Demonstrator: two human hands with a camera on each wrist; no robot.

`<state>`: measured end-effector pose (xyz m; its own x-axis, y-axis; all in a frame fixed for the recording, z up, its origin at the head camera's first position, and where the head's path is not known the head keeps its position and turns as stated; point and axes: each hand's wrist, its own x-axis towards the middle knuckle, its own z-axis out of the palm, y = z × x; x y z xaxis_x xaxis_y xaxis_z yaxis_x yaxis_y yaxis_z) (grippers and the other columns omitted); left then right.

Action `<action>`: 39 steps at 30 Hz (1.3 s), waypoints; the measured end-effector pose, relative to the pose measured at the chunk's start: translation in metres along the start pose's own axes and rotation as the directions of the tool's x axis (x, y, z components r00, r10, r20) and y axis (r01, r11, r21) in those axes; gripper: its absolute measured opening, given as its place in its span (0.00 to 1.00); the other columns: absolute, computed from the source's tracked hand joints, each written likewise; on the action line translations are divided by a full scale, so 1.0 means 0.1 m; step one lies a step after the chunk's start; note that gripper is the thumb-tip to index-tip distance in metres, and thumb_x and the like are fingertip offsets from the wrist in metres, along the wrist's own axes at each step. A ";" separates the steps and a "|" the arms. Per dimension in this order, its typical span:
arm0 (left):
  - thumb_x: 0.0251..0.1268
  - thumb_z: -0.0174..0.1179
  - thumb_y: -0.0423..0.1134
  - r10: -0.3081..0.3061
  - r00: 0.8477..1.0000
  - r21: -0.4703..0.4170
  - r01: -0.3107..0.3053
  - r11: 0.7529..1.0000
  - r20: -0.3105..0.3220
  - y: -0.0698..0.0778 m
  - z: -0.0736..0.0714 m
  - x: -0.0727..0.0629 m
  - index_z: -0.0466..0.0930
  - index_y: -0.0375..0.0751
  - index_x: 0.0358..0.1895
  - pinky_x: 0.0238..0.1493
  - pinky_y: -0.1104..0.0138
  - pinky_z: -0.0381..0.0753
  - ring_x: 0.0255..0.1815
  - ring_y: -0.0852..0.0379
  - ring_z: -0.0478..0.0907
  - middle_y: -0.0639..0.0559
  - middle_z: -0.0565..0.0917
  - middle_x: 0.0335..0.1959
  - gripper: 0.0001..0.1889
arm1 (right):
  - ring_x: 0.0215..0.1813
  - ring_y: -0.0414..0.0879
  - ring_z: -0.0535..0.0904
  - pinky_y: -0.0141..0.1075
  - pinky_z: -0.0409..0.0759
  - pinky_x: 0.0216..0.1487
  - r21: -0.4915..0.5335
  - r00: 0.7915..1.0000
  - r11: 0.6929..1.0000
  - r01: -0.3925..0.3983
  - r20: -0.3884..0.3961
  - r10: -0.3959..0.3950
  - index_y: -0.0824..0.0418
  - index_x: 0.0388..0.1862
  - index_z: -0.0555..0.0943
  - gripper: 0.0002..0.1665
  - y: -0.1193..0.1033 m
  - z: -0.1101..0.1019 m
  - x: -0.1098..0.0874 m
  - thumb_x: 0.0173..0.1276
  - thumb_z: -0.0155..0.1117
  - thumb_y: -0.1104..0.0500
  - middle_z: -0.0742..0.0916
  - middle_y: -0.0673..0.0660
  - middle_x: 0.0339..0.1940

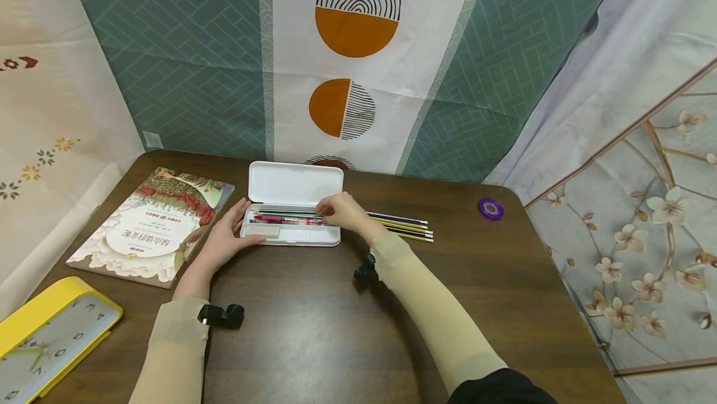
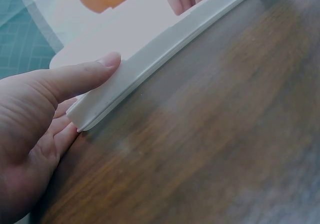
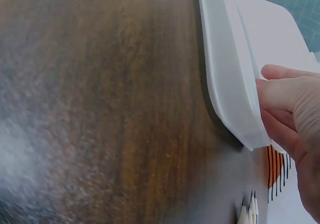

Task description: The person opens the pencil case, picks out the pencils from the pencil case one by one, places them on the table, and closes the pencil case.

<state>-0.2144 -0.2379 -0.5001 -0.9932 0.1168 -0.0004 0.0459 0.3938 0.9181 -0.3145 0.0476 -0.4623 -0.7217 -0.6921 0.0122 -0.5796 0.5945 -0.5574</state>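
A white pencil case (image 1: 291,243) stands with its lid (image 1: 297,183) raised at the back of the brown table. Inside are several slim pencils, a red pen (image 1: 269,219) and a whitish eraser (image 1: 263,230). My left hand (image 1: 225,239) grips the case's left end; in the left wrist view its thumb (image 2: 102,68) lies on the front rim and the other fingers are at the end wall. Over the right end, my right hand (image 1: 344,212) reaches in with curled fingers, pinching the end of a dark pencil; the right wrist view hides most of it behind the case wall (image 3: 230,73).
Several yellow and dark pencils (image 1: 403,226) lie right of the case, under the right forearm. A purple round object (image 1: 490,208) sits far right. A book (image 1: 151,226) lies to the left, with a yellow clock (image 1: 61,329) in front of it. Patterned cloth (image 1: 358,111) hangs behind the table.
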 end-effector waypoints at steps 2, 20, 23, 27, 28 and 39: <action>0.57 0.71 0.42 0.000 1.000 -0.005 0.000 1.000 0.000 0.01 0.00 -0.01 0.38 0.37 0.79 0.75 0.45 0.55 0.77 0.34 0.52 0.35 0.50 0.79 0.56 | 0.44 0.46 0.87 0.28 0.85 0.44 -0.020 1.000 1.000 0.012 -0.010 -0.012 0.64 0.44 0.87 0.11 -0.01 0.01 0.00 0.62 0.68 0.70 0.90 0.57 0.41; 0.57 0.72 0.40 0.014 1.000 -0.005 -0.014 1.000 -0.005 0.03 -0.02 -0.01 0.38 0.35 0.79 0.76 0.45 0.55 0.77 0.34 0.51 0.34 0.50 0.78 0.56 | 0.44 0.45 0.86 0.30 0.85 0.47 -0.093 0.998 0.994 -0.056 -0.040 0.052 0.62 0.45 0.87 0.11 -0.08 0.07 0.03 0.65 0.66 0.68 0.90 0.56 0.41; 0.57 0.71 0.41 0.008 1.000 0.002 -0.008 1.000 -0.004 0.02 -0.02 -0.01 0.38 0.36 0.79 0.76 0.45 0.55 0.78 0.35 0.51 0.35 0.50 0.79 0.56 | 0.44 0.45 0.87 0.30 0.84 0.47 -0.092 0.998 0.994 -0.057 -0.040 0.053 0.62 0.45 0.87 0.11 -0.09 0.07 0.03 0.65 0.65 0.68 0.90 0.56 0.41; 0.57 0.71 0.41 0.010 1.000 0.002 -0.010 1.000 -0.004 0.00 -0.01 0.00 0.38 0.36 0.79 0.76 0.45 0.55 0.78 0.35 0.51 0.35 0.50 0.79 0.56 | 0.44 0.44 0.87 0.30 0.84 0.46 -0.090 0.997 0.994 -0.056 -0.050 0.051 0.62 0.45 0.87 0.11 -0.09 0.09 0.02 0.65 0.65 0.68 0.90 0.56 0.40; 0.58 0.71 0.41 0.012 1.000 0.002 -0.012 1.000 -0.003 0.00 -0.01 0.00 0.38 0.36 0.79 0.76 0.45 0.55 0.78 0.35 0.51 0.35 0.50 0.78 0.55 | 0.44 0.44 0.87 0.30 0.85 0.46 -0.089 0.997 0.995 -0.055 -0.054 0.050 0.62 0.45 0.87 0.11 -0.09 0.10 0.02 0.65 0.65 0.68 0.90 0.56 0.40; 0.57 0.71 0.37 0.011 1.000 -0.012 -0.011 1.000 0.002 0.00 0.00 0.02 0.38 0.34 0.79 0.76 0.45 0.55 0.77 0.34 0.51 0.33 0.50 0.78 0.55 | 0.41 0.44 0.86 0.30 0.84 0.42 -0.094 0.995 0.995 -0.043 -0.099 0.034 0.62 0.43 0.88 0.10 -0.14 0.06 0.01 0.63 0.65 0.69 0.90 0.55 0.38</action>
<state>-0.2161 -0.2377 -0.4996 -0.9923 0.1232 0.0084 0.0552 0.3816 0.9227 -0.3044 0.0363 -0.4593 -0.7748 -0.6277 0.0752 -0.5807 0.6597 -0.4770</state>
